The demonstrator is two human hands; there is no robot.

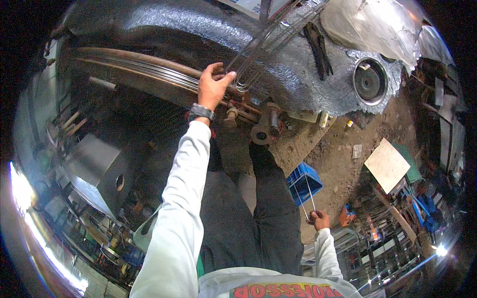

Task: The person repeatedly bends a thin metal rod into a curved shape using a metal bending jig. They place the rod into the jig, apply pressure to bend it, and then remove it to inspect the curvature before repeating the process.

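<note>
My left hand, a dark watch on its wrist, is at the edge of the metal-covered bench. Its fingers are apart, and the thumb points at the rounded end of several thin U-shaped metal rods lying there. Whether the thumb touches them I cannot tell. Low on the right, my right hand is closed around the curved end of another U-shaped metal rod. The two legs of that rod reach forward over a blue crate on the ground.
On the bench lie a dark pair of tongs or similar tool, a round metal dish and clear plastic sheeting. Straight rods run along its front. A pipe fitting juts out below. A square board stands at right, a metal box at left.
</note>
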